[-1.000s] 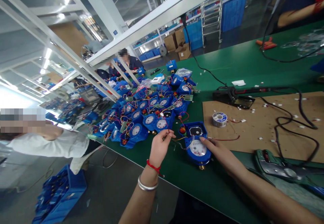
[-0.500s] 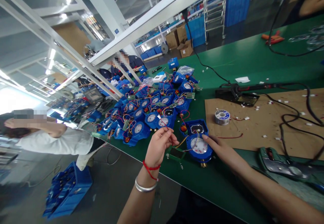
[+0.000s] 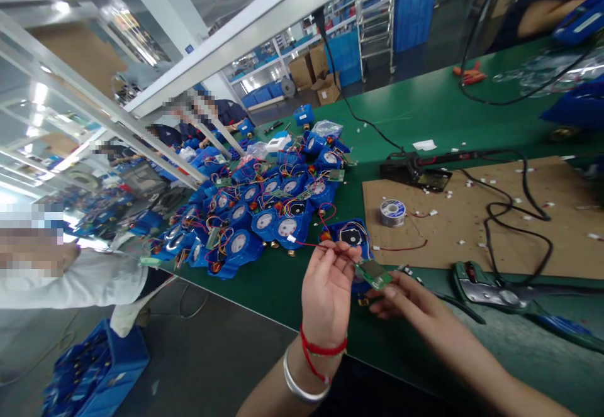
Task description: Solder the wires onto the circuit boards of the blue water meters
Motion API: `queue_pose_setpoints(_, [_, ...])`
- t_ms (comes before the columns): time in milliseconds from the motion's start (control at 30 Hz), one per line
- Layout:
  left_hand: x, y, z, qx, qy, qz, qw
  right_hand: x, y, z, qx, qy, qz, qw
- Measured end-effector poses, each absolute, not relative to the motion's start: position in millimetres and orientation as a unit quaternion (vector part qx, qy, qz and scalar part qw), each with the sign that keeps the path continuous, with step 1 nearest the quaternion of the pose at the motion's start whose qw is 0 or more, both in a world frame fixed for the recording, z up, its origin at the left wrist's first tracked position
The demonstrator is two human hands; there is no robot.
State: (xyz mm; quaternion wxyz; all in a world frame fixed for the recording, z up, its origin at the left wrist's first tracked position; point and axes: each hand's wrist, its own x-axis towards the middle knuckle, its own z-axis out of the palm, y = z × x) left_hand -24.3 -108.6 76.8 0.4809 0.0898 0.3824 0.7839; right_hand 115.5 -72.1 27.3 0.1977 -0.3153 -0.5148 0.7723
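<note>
My left hand (image 3: 329,294), with a red cord and a silver bangle at the wrist, pinches a thin red wire (image 3: 306,244). A white connector (image 3: 291,239) sits on the wire's free end. Between thumb and fingers, my right hand (image 3: 409,299) grips the edge of a green circuit board (image 3: 375,273). The two hands are close together, with the board just right of the left fingertips. Below them lies an open blue water meter (image 3: 355,231), its dial mostly hidden by the hands and board.
Many blue water meters (image 3: 250,209) crowd the green table (image 3: 396,118) to the left. On the cardboard sheet (image 3: 448,241) lie a solder spool (image 3: 392,212) and loose wires. A soldering iron (image 3: 443,158) rests behind, and wire strippers (image 3: 500,294) lie on the right. Co-workers sit nearby.
My right hand has left the meter's dial and taken the circuit board, now lifted and turned. The left hand has moved right, bringing the red wire near the board. The view has shifted.
</note>
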Motion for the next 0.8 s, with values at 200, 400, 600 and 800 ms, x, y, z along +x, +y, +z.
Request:
queue_pose_setpoints(200, [-18.8, -124.7, 73.2, 0.295, 0.495, 0.675, 0.46, 117.9, -59.7, 25.6, -0.352, -0.403, 0.808, 0.247])
queue_pose_setpoints(400, [-40.3, -144.6, 58.8, 0.665, 0.57, 0.407, 0.259, 123.4, -41.8, 10.1, -0.402, -0.489, 0.715, 0.298])
queue_pose_setpoints(600, [-85.4, -137.6, 54.1, 0.668, 0.65, 0.354, 0.078, 132.5, -32.7, -10.8, -0.411, -0.575, 0.645, 0.289])
queue_pose_setpoints(800, [-122.2, -99.8, 42.6, 0.49, 0.733, 0.44, 0.169, 142.6, -30.4, -20.4, -0.403, -0.606, 0.64, 0.244])
